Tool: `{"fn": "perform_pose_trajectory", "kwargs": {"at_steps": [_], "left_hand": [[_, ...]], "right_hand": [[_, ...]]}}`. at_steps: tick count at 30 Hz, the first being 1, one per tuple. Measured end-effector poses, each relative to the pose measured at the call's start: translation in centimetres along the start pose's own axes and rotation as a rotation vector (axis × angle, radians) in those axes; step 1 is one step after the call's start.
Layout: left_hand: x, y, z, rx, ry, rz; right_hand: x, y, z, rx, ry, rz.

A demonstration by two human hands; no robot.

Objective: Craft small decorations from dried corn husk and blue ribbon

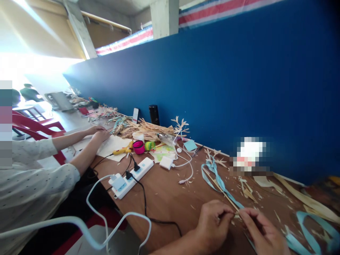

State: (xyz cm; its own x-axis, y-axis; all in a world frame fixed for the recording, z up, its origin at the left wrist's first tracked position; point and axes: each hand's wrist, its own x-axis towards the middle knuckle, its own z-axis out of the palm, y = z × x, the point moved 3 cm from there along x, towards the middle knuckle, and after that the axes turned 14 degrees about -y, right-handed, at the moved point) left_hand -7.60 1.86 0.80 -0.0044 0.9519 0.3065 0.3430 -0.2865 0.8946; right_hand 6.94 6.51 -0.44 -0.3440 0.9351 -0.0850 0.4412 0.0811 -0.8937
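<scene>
Near the front edge of the brown table, my left hand (212,223) is closed in a pinch, with a small pale bit at its fingertips. Close beside it, my right hand (262,230) pinches the near end of a thin wooden stick (225,192) together with a light blue ribbon (219,180). Stick and ribbon run away from my fingers towards a pale branching, leaf-like piece (216,157). Both sets of fingertips almost meet, so the exact grip is partly hidden.
A white power strip (132,179) with plugs and cords lies to the left. Beyond it are a yellow glue gun (123,148), tape rolls (139,147), a white charger (166,163) and dried husk strips (151,129). A co-worker's arms (87,148) rest at left. A blue partition (212,81) stands behind.
</scene>
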Motion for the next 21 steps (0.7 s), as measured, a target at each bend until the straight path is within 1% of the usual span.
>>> {"fn": "perform_pose_trajectory", "kwargs": {"at_steps": [2, 4, 6, 8, 9, 12, 15, 18, 21], "left_hand": [[-0.2, 0.0, -0.5, 0.006, 0.051, -0.025], [-0.4, -0.2, -1.0, -0.004, 0.111, -0.074], [-0.5, -0.3, -1.5, -0.014, 0.158, -0.107], [-0.6, -0.4, -1.7, -0.016, 0.199, -0.115], [-0.6, -0.6, -1.8, -0.014, 0.213, -0.116], [-0.7, -1.0, -1.7, -0.009, 0.228, -0.127], [-0.7, -1.3, -1.5, 0.0, 0.219, -0.139], [-0.7, -1.2, -1.5, 0.005, 0.215, -0.139], [-0.7, -1.0, -1.5, 0.006, 0.215, -0.138]], "right_hand": [[0.3, -0.4, -0.6, -0.029, 0.053, -0.015], [0.8, -0.9, -1.0, -0.154, 0.061, -0.061], [1.3, -1.3, -0.6, -0.352, -0.011, -0.178], [1.7, -1.2, 0.3, -0.54, -0.111, -0.305], [1.8, -0.9, 0.9, -0.621, -0.144, -0.342], [1.9, 0.1, 2.2, -0.796, -0.175, -0.352], [1.7, 0.3, 2.7, -0.856, -0.188, -0.361], [1.5, 0.0, 2.5, -0.871, -0.203, -0.354], [1.6, -0.3, 2.2, -0.869, -0.18, -0.38]]}}
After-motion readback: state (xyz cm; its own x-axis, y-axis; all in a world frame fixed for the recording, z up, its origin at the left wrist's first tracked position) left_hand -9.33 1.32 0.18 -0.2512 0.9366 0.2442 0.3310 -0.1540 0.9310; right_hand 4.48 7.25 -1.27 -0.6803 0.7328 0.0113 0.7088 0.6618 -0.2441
